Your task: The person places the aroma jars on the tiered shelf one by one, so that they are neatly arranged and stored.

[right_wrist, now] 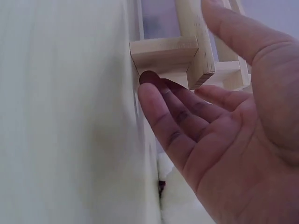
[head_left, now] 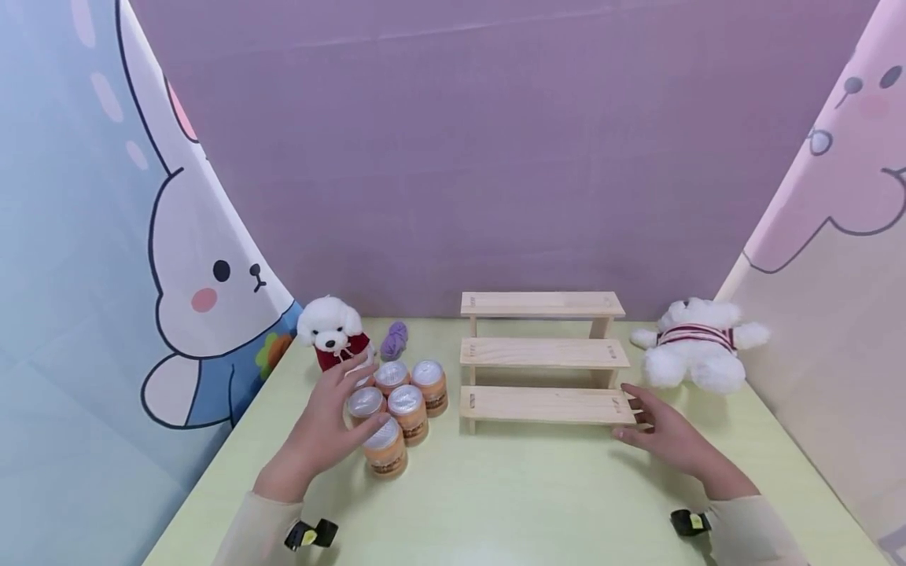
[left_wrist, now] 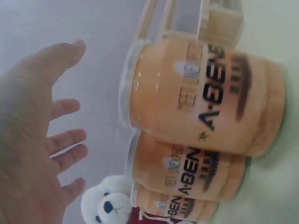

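At the far left of the pale table (head_left: 510, 503), a white plush dog (head_left: 329, 322) sits near a purple bundle (head_left: 394, 341). Far right is a white plush toy (head_left: 694, 363) wearing stripes, before a purple backdrop (head_left: 510, 157)

1 can (head_left: 365, 382) ptly behind L hand (head_left: 327, 420)

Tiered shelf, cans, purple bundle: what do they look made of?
Tiered shelf: bare pale wood, visible grain. Cans: glossy, highlights near the rim, maybe plastic; shiny silvery lids, possibly foil or metal. Purple bundle: probably matt yarn, strand-like texture; too small to be sure.
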Motion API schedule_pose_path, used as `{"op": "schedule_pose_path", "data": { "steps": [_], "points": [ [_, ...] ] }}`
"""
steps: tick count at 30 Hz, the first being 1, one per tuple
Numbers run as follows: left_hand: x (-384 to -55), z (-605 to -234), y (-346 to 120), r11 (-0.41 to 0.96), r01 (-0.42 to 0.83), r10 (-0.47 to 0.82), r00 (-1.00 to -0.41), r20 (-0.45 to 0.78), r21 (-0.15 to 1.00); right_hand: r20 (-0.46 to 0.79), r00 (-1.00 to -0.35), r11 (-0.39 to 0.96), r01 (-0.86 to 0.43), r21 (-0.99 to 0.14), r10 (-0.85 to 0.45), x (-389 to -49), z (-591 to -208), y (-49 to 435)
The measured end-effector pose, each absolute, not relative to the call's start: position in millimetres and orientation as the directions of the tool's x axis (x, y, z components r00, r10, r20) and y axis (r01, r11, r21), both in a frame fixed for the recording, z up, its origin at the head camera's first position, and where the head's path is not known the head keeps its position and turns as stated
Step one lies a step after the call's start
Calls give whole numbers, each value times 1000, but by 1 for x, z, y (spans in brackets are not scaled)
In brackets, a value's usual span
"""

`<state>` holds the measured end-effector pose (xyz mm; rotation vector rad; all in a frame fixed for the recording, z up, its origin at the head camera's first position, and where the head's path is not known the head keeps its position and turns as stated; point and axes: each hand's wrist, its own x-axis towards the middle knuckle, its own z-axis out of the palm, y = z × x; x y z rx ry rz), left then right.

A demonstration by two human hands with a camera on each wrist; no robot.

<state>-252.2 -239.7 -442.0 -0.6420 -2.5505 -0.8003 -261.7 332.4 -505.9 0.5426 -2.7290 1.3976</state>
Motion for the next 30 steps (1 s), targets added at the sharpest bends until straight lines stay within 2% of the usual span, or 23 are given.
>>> {"op": "schedule_pose_path", "data": {
  "steps": [6,15,30],
  "points": [
    [-236,-449,-239,729,520,284,-822,493,446,180,-938,503,-313,-806,-295,-261,-512,336],
    [-217,-456,-238,716,416,232,-899,371,561,195,-936,436,-313,-844,-294,-265,-521,339],
    [-208,-484,-232,753,313,152,-939,309,579,181,-947,429,-283,-858,-265,-263,-523,337]
  ]
}}
